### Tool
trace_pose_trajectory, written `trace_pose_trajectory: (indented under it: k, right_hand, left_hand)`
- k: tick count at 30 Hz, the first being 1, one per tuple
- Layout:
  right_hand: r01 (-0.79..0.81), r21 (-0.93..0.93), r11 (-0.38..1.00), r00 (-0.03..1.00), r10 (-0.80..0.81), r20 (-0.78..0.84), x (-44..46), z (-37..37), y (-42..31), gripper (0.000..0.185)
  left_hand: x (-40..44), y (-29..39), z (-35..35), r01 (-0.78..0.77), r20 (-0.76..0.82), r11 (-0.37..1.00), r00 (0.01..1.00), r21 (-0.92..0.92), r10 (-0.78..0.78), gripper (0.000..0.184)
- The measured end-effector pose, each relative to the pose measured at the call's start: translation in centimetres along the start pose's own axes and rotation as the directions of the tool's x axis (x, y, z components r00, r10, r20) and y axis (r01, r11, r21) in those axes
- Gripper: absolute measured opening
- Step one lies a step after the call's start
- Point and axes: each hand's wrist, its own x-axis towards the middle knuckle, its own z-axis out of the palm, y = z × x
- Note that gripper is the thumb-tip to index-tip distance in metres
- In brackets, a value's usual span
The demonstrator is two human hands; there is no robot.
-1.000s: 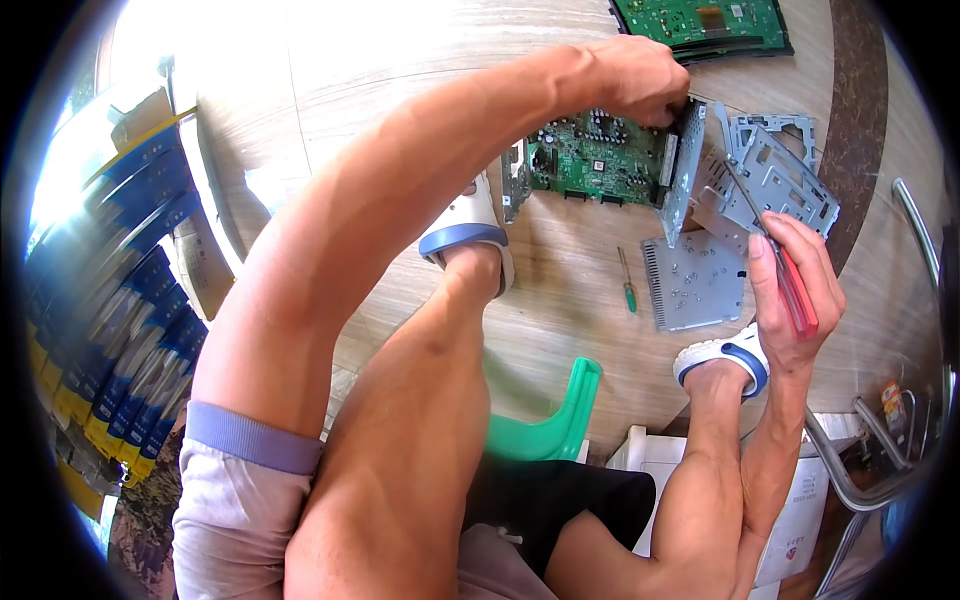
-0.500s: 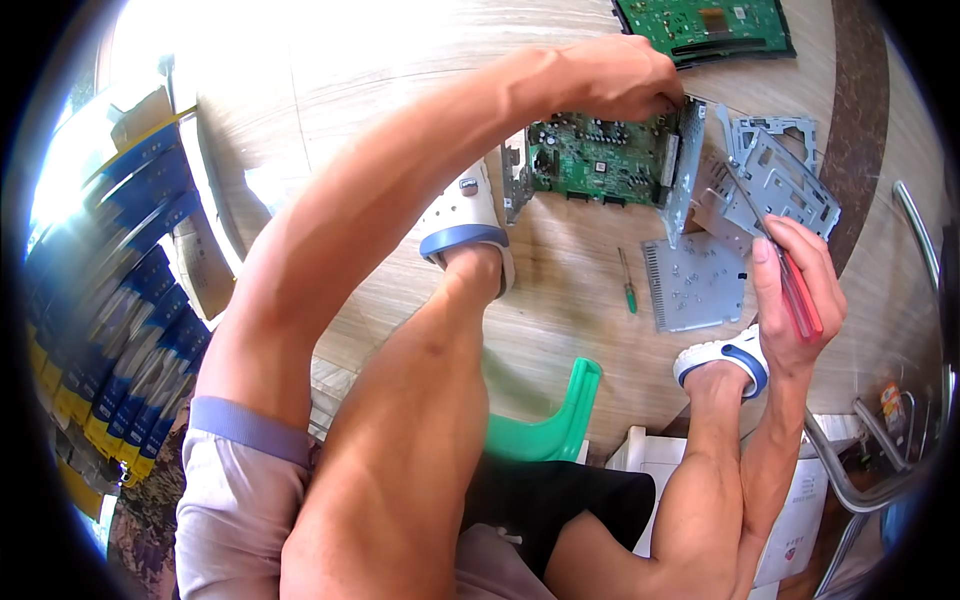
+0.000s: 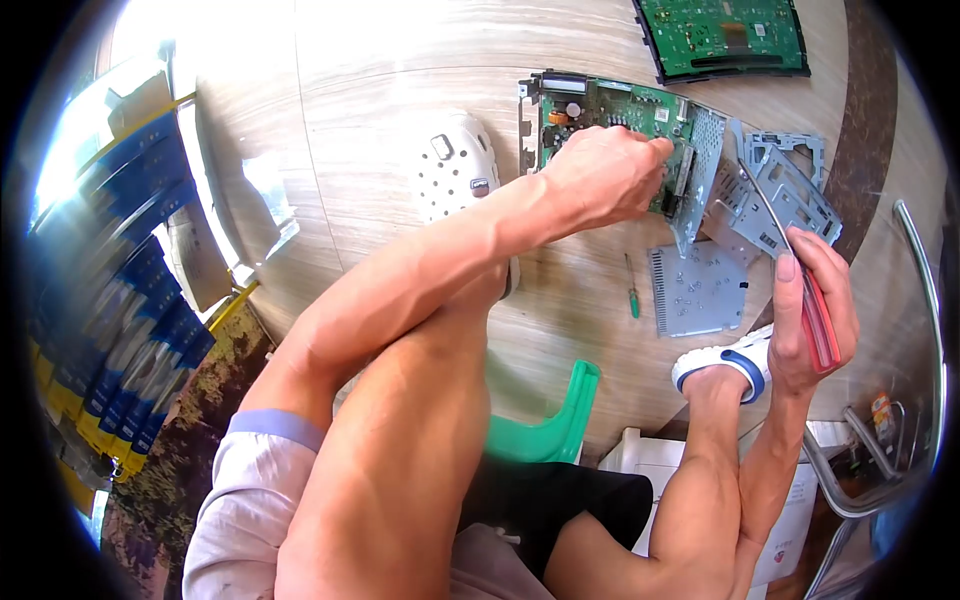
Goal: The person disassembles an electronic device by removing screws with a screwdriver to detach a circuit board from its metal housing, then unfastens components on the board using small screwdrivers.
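Observation:
A green circuit board (image 3: 640,108) sits in a metal frame whose perforated side plate (image 3: 706,150) stands at its right. My left hand (image 3: 612,175) is over the near side of this board, its fingers curled onto it and the fingertips partly hidden. In my right hand (image 3: 828,300) is a red-handled screwdriver (image 3: 822,325), its long dark shaft pointing up and to the left above grey metal brackets (image 3: 790,200). A small screwdriver with a green handle (image 3: 633,302) lies on the floor below the board.
Small screws lie on a grey metal plate (image 3: 700,295). Another green board (image 3: 725,38) is at the top. A green plastic stool (image 3: 560,425) is between my legs. Chrome tubing (image 3: 930,330) stands at the right, blue and yellow packets (image 3: 120,330) at the left.
My left hand has come from the far right corner of the board to its near side. The board now shows a different side towards me. My right hand still holds the screwdriver.

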Motion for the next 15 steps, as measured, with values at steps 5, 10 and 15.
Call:
trace_pose_trajectory:
  k: [5,10,15]
  right_hand:
    - [0.027,-0.038,0.999,0.999,-0.028,-0.031,-0.2,-0.6,-0.7,0.023]
    - [0.03,-0.048,0.998,0.999,-0.032,-0.035,-0.1,-0.9,-1.2,0.022]
    - [0.067,-0.021,0.997,0.997,-0.068,-0.037,-0.1,-0.6,-1.4,0.023]
  left_hand:
    - [0.3,-0.9,0.9,-0.016,-0.057,0.999,0.998,0.049,0.019,0.034]
    - [0.9,-1.3,1.3,-0.099,-0.112,0.988,0.987,0.122,0.113,0.036]
    - [1.3,-1.2,1.1,-0.134,-0.109,0.961,0.98,0.242,0.164,0.04]
